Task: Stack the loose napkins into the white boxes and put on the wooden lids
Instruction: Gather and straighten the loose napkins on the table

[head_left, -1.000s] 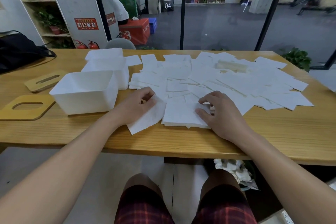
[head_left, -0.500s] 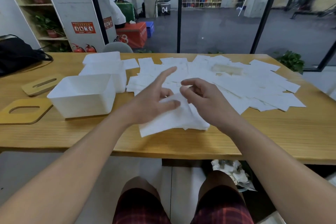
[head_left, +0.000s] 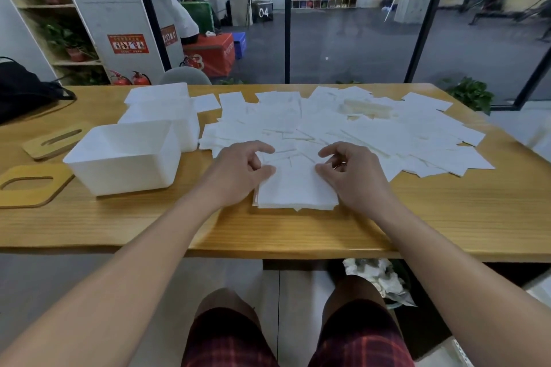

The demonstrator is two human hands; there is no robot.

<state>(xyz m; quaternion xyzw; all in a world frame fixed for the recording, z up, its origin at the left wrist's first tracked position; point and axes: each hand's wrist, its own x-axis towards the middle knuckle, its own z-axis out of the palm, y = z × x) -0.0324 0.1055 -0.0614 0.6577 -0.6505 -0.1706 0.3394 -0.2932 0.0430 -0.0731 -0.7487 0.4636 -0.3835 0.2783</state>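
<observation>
I've laid the lifted napkin on my stack (head_left: 296, 188); left hand (head_left: 238, 170) and right hand (head_left: 351, 173) pinch its edges, squaring it. Box (head_left: 125, 155) waits at nine o'clock.

- Three white boxes (head_left: 125, 158), (head_left: 167, 122), (head_left: 156, 92)
- Two wooden lids (head_left: 32, 185), (head_left: 56, 140)
- One neat napkin stack (head_left: 296, 188)
- Loose napkins (head_left: 372, 134): too many, overlapping, to count
- Two hands (head_left: 241, 170), (head_left: 348, 173)
- One black bag (head_left: 21, 89)

Wooden table (head_left: 447, 217) before glass wall (head_left: 343, 39), shelved plants (head_left: 59, 39).
</observation>
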